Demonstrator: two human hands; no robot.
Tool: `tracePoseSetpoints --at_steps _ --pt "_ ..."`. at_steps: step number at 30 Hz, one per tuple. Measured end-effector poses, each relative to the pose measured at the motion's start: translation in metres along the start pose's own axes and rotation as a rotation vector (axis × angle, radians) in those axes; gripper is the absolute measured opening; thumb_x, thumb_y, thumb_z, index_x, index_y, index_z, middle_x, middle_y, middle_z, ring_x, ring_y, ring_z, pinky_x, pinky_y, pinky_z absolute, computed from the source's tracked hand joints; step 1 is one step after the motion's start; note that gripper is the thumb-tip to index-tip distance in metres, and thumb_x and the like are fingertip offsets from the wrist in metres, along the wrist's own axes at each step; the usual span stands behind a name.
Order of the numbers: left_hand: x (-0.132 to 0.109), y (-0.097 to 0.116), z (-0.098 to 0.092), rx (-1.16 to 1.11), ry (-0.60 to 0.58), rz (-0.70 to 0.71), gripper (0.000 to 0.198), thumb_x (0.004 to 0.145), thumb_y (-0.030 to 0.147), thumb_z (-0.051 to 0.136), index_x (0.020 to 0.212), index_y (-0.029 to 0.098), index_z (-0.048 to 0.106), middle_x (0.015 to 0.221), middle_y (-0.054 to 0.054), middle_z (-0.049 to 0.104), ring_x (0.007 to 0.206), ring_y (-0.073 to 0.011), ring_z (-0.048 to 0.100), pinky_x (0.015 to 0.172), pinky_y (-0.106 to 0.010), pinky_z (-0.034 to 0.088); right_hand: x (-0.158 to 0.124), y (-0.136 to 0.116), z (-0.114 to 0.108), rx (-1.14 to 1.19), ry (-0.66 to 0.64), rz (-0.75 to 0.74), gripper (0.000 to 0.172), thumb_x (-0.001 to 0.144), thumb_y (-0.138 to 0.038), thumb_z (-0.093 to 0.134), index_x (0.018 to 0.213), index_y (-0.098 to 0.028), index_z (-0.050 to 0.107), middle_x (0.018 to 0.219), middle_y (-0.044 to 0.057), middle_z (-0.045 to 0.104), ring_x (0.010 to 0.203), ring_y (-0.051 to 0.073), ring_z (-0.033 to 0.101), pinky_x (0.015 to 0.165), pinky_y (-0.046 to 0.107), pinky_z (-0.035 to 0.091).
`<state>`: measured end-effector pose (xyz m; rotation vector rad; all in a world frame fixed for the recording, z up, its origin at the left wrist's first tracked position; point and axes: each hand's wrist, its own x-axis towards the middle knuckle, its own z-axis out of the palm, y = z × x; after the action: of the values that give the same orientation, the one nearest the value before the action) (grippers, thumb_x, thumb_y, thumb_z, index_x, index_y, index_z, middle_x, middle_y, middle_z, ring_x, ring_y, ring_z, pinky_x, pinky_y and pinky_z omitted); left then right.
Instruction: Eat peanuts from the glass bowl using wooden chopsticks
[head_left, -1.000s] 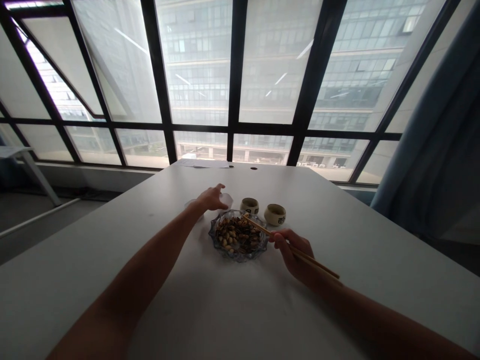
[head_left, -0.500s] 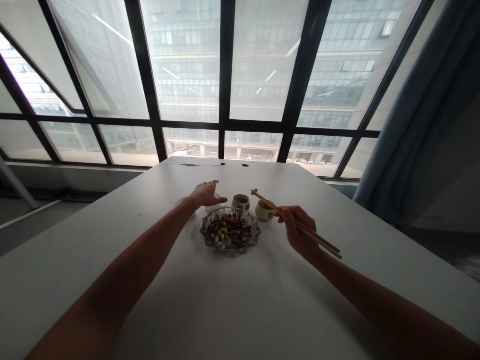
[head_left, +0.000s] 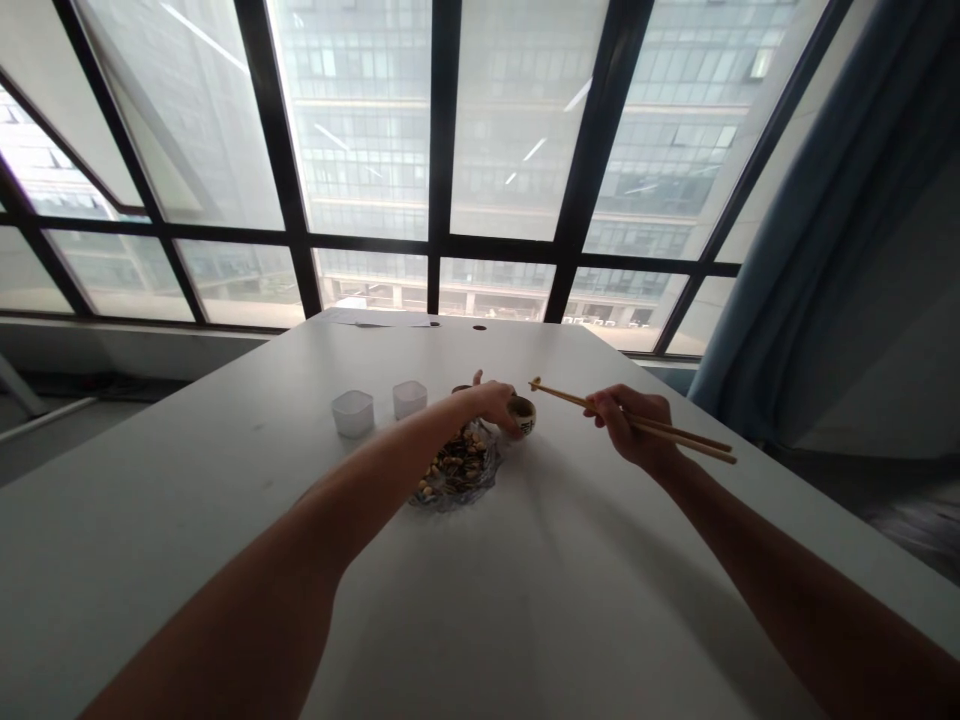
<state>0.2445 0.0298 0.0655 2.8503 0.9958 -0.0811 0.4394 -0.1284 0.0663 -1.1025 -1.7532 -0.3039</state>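
My left hand (head_left: 496, 404) reaches across the bowl, its fingers closed against the near left side of a small cream ceramic cup (head_left: 527, 423) with dark lettering. The cup appears tilted a little. Behind that wrist only the rim of a second cup (head_left: 460, 388) shows. In my right hand (head_left: 634, 418) is a pair of wooden chopsticks (head_left: 686, 438), their tips pinching a small pale piece (head_left: 535, 383), perhaps a nut, above and right of the cup. Under my left forearm lies a scalloped clear glass bowl (head_left: 491, 470) of mixed nuts and seeds (head_left: 454, 470), partly hidden.
Two translucent plastic containers, a left one (head_left: 353, 414) and a right one (head_left: 409, 399), stand left of the bowl on the white table (head_left: 450, 620). Paper sheets (head_left: 375, 318) lie at the far edge, before the window. A blue curtain (head_left: 787, 230) hangs at right.
My left hand has moved right from the plastic containers to the lettered cup and taken hold of it. My right hand has shifted right with the chopsticks, their tips now clear of the cups.
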Motion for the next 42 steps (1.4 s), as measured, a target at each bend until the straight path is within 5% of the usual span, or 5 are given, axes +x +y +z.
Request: tracePoseSetpoints --at_steps 10,25,32,36,42 --pt "-0.012 0.0 -0.001 0.101 0.313 0.162 0.077 0.062 0.051 0.077 0.128 0.018 0.055 0.124 -0.012 0.067 0.127 -0.0311 0.051 0.12 -0.054 -0.002 -0.002 -0.012 0.005 0.012 -0.074 -0.04 0.037 0.098 -0.036 0.051 0.071 -0.018 0.067 0.059 0.003 0.069 0.044 0.013 0.061 0.047 0.025 0.046" --pt "-0.004 -0.004 0.003 0.021 0.093 0.012 0.087 0.065 0.072 0.067 0.133 0.018 0.058 0.129 -0.014 0.067 0.132 -0.0357 0.049 0.12 -0.057 0.005 0.015 -0.051 0.014 0.392 0.184 0.432 0.06 0.086 -0.07 0.056 0.059 -0.017 0.065 0.044 0.003 0.059 0.035 0.01 0.048 0.035 0.022 0.038" --pt "-0.095 -0.067 -0.011 -0.093 0.512 -0.011 0.061 0.09 0.065 0.047 0.131 0.021 0.058 0.142 -0.011 0.058 0.138 -0.0295 0.044 0.121 -0.057 0.007 0.007 -0.079 0.029 0.534 -0.071 0.544 0.065 0.076 -0.079 0.06 0.055 -0.017 0.065 0.04 0.003 0.058 0.032 0.009 0.046 0.031 0.02 0.034" --pt "-0.164 -0.124 0.006 -0.082 0.776 -0.17 0.057 0.091 0.065 0.044 0.118 0.019 0.064 0.131 -0.012 0.065 0.126 -0.0299 0.055 0.116 -0.053 0.027 0.004 -0.087 0.048 0.586 -0.206 0.597 0.068 0.074 -0.082 0.058 0.054 -0.017 0.062 0.037 0.002 0.055 0.029 0.008 0.042 0.03 0.02 0.031" --pt "-0.212 -0.167 0.058 -0.269 0.777 -0.479 0.079 0.083 0.075 0.044 0.131 0.014 0.053 0.135 -0.019 0.059 0.125 -0.0347 0.055 0.105 -0.05 0.042 0.008 -0.085 0.085 0.6 -0.345 0.549 0.064 0.079 -0.078 0.056 0.06 -0.018 0.062 0.044 0.002 0.059 0.034 0.01 0.049 0.033 0.021 0.037"
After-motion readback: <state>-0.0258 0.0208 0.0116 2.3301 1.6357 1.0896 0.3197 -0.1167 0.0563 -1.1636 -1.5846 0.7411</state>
